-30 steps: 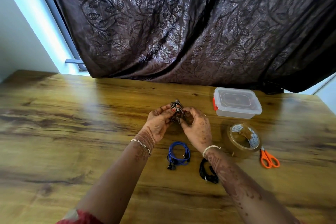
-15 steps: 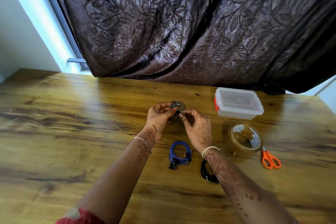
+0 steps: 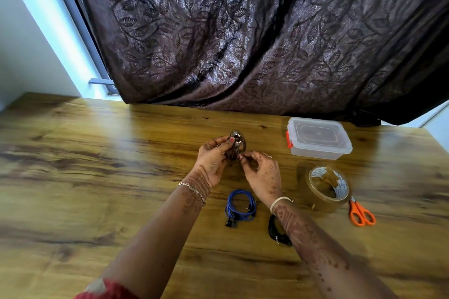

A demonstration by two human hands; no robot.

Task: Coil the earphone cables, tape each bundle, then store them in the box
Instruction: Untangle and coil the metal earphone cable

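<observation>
Nearest the person, a black coiled earphone bundle (image 3: 277, 230) is lying on the wood-grain table (image 3: 97, 177), half hidden beneath the right forearm. Just at its ten o'clock a blue coiled earphone bundle (image 3: 239, 206) is resting flat. Both are probably being parked close by until they go in the box. Out at three o'clock, a pair of orange-handled scissors (image 3: 362, 213) is lying beside a roll of brownish clear packing tape (image 3: 326, 187), handy to the right side for cutting strips. Farther on, the left hand (image 3: 212, 160) is curling its fingers and thumb round a dark grey-brown earphone coil with metallic earbuds (image 3: 237, 145), likely to stop the loops springing apart. The right hand (image 3: 263, 177) is pinching the coil's lower edge between thumb and forefinger; whether it is tucking a cable end or pressing tape I cannot tell. At two o'clock from the hands a clear plastic box with a red-orange latch (image 3: 318, 138) is sitting with its lid on, so storing is not yet begun. Behind, a dark leaf-patterned curtain (image 3: 243, 31) is hanging.
</observation>
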